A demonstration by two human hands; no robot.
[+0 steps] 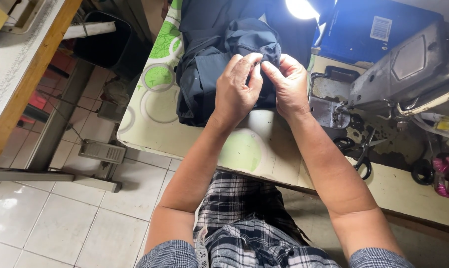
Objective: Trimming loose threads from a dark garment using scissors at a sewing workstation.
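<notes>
A dark navy garment (219,54) lies bunched on a sewing table covered in a cream cloth with green circles (155,109). My left hand (237,92) and my right hand (289,84) meet at the garment's near edge, fingertips pinching a fold of the fabric together. Both forearms reach up from the bottom of the view. Just right of my right hand sits the grey sewing machine (413,69), its needle area (334,111) close by.
Black-handled scissors (361,154) lie on the table right of my right arm. A pink and black object (445,176) sits at the far right. A lamp (301,7) glares at the top. Left stands another wooden-edged table (21,89), with a floor pedal (103,151) on white tiles.
</notes>
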